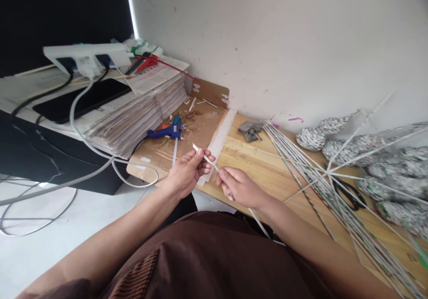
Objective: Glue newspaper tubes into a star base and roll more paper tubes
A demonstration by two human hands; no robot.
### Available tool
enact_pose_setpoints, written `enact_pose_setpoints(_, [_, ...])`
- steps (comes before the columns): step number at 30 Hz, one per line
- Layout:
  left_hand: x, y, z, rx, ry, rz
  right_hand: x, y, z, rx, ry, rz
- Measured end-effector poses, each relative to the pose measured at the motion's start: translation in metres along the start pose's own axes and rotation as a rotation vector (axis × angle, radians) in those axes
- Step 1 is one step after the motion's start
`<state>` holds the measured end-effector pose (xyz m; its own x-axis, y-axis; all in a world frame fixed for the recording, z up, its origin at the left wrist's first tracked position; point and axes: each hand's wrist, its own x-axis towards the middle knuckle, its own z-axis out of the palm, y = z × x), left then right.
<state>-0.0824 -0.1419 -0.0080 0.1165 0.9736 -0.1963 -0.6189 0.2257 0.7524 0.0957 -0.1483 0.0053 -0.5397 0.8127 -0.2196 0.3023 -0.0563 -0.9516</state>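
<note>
Between my two hands runs a thin white rolled-paper stick. My left hand pinches it near its upper tip between thumb and fingers. My right hand is closed round it a little lower, and the stick's far part comes out below that wrist, down toward my lap. Beyond my left hand a blue glue gun lies on a stained cardboard sheet. To the right of my right hand lies a bundle of long paper sticks, with a star of crossed paper sticks over it.
At left, a stack of newspapers carries a phone, a power strip and a red-handled tool. Cables hang down its side. On the wooden table are a grey cloth, black-handled scissors and several woven paper shapes.
</note>
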Motion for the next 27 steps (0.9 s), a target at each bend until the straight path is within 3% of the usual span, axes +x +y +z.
enact_pose_setpoints(2, [-0.0002,-0.0006,0.0004,-0.012,-0.009,-0.002,0.002,0.0009,-0.0007,0.234,-0.152,0.1])
enact_pose_setpoints(3, [-0.0002,-0.001,0.0006,-0.014,-0.009,-0.003,0.0029,0.0012,-0.0009,0.265,-0.166,0.11])
enact_pose_setpoints(7, [-0.001,-0.0022,0.0012,0.004,-0.01,-0.009,0.0058,0.0012,0.0002,0.169,-0.013,0.018])
enact_pose_setpoints(12, [-0.0014,-0.0017,0.0007,0.006,-0.015,-0.027,0.0088,0.002,0.0003,0.513,-0.289,0.149])
enact_pose_setpoints(13, [-0.0012,-0.0019,0.0001,0.009,-0.01,-0.022,0.0085,0.0021,0.0004,0.464,-0.258,0.139])
enact_pose_setpoints(16, [-0.0011,-0.0038,-0.0023,0.033,-0.003,-0.005,0.0065,0.0019,0.0018,0.143,0.004,0.004])
enact_pose_setpoints(18, [-0.0015,-0.0051,-0.0038,0.038,-0.024,-0.005,0.0063,0.002,0.0026,0.093,0.047,-0.03])
enact_pose_setpoints(22, [-0.0018,-0.0048,-0.0045,0.004,-0.087,-0.025,0.0095,0.0027,0.0017,0.448,-0.299,0.133])
enact_pose_setpoints(23, [-0.0016,-0.0042,-0.0044,0.001,-0.087,-0.024,0.01,0.0025,0.0015,0.472,-0.33,0.143])
enact_pose_setpoints(25, [-0.0011,-0.0031,-0.0042,0.006,-0.059,-0.011,0.0094,0.0009,0.0023,0.314,-0.225,0.082])
enact_pose_setpoints(27, [-0.001,-0.0023,-0.0041,0.022,-0.015,0.004,0.0073,-0.0015,0.0044,-0.006,0.004,-0.046])
